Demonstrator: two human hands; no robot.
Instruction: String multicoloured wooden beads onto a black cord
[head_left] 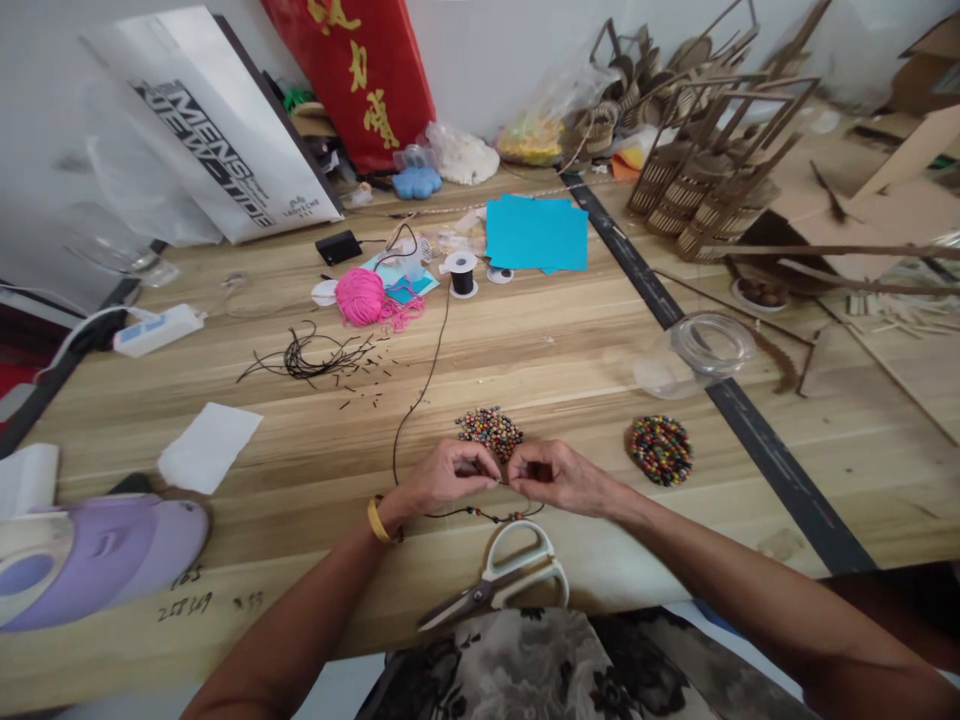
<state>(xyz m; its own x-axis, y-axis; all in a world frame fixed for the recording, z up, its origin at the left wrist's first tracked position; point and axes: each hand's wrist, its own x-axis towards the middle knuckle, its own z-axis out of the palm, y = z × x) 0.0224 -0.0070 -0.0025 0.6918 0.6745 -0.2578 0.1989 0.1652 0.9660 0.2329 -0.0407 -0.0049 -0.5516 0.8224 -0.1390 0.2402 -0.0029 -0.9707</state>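
Note:
My left hand point(454, 472) and my right hand point(561, 476) meet fingertip to fingertip just above the table, both pinched. A thin black cord point(421, 392) comes down from a spool point(462, 274), curves behind my left wrist and passes below the hands. A few small beads point(477, 512) are strung on it there, and its far side rises to my right fingers. Whatever lies between my left fingertips is too small to make out. Right behind the hands is a pile of loose multicoloured beads point(491, 430). Scissors point(510, 572) with white handles lie below them.
A coil of strung beads point(661, 450) lies to the right, with a clear plastic container point(712, 345) behind it. Pink yarn point(361, 297), cut black cords point(304, 355) and blue sheets point(536, 233) lie further back. A purple device point(135, 545) stands at left.

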